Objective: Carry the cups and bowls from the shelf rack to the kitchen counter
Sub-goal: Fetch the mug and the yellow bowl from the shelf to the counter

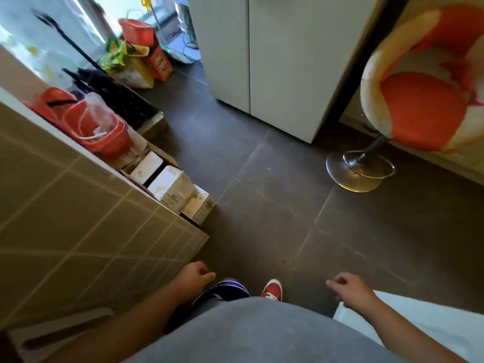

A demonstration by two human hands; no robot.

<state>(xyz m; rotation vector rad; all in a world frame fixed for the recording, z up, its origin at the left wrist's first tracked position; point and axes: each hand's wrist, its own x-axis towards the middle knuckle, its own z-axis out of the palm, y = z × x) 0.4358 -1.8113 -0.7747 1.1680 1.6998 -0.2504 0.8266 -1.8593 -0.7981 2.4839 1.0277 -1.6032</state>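
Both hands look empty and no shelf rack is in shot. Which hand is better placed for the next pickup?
Neither clearly. Left hand and right hand both hang empty and loosely curled over the dark tiled floor; no cups or bowls show.

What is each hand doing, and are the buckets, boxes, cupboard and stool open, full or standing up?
left hand: empty, fingers curled
right hand: empty, loosely curled
red bucket: upright, clear plastic inside
cartons: closed, lined along the wall
white cabinet: doors shut
orange stool: upright, nobody on it
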